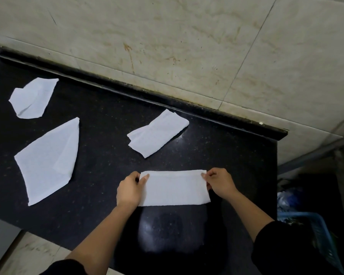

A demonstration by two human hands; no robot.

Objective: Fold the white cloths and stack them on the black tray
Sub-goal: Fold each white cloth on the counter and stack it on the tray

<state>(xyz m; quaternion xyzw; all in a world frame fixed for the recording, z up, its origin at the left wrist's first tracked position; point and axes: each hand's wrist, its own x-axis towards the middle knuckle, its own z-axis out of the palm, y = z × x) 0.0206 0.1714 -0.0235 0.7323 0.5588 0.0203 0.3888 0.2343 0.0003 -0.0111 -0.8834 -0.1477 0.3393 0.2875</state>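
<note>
Pinching the far corners of a half-folded cloth (175, 189), the left hand (129, 190) and right hand (218, 183) each held one end flat on the black counter (107, 145). Looked like mid-fold. Next probably needed another fold across, corners lined up. Three loose cloths (48, 159) lay nearby, and no tray could be spotted.

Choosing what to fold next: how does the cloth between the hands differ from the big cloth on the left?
The held cloth is a neat rectangle; the big cloth is a crooked shape with one side turned over. The left hand and right hand pinch the held cloth's far corners; the big cloth lies untouched. Both are white and lie flat on the black counter.
</note>
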